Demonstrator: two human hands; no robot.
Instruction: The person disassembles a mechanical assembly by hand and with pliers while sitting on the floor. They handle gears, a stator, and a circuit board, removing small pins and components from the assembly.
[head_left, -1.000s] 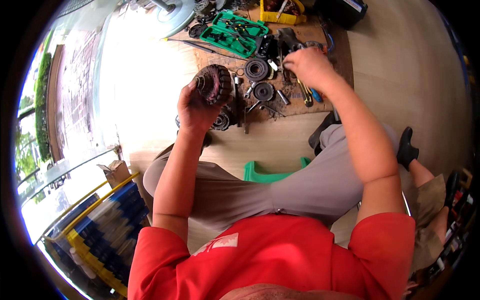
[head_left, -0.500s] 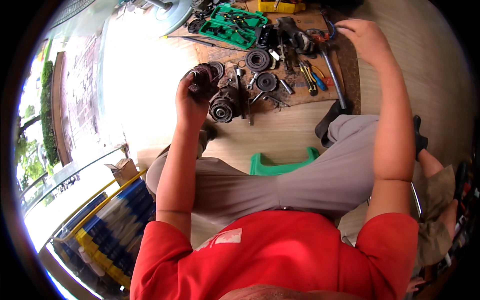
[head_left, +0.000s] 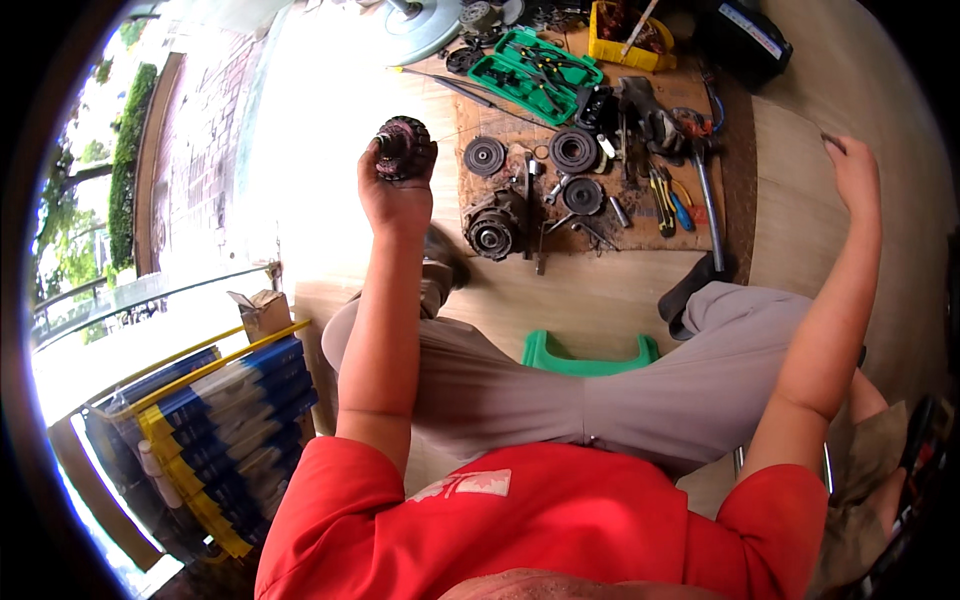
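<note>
My left hand is closed round a dark, greasy, toothed round metal part with a short shaft, held above the left edge of the cardboard mat. My right hand is out over the floor right of the mat, fingertips pinched on something small and dark that I cannot make out. On the mat lie a metal housing, round pulley-like parts, screwdrivers, a long bar, dark gloves and a green tool case.
A yellow tray, a black case and a fan base stand at the back. A green stool is under my legs. Stacked blue and yellow bins stand at left. Another person's leg shows at right.
My right hand has moved from over the tools out to the right, beyond the mat. My left hand still holds the round part, now tilted differently. The view has shifted slightly.
</note>
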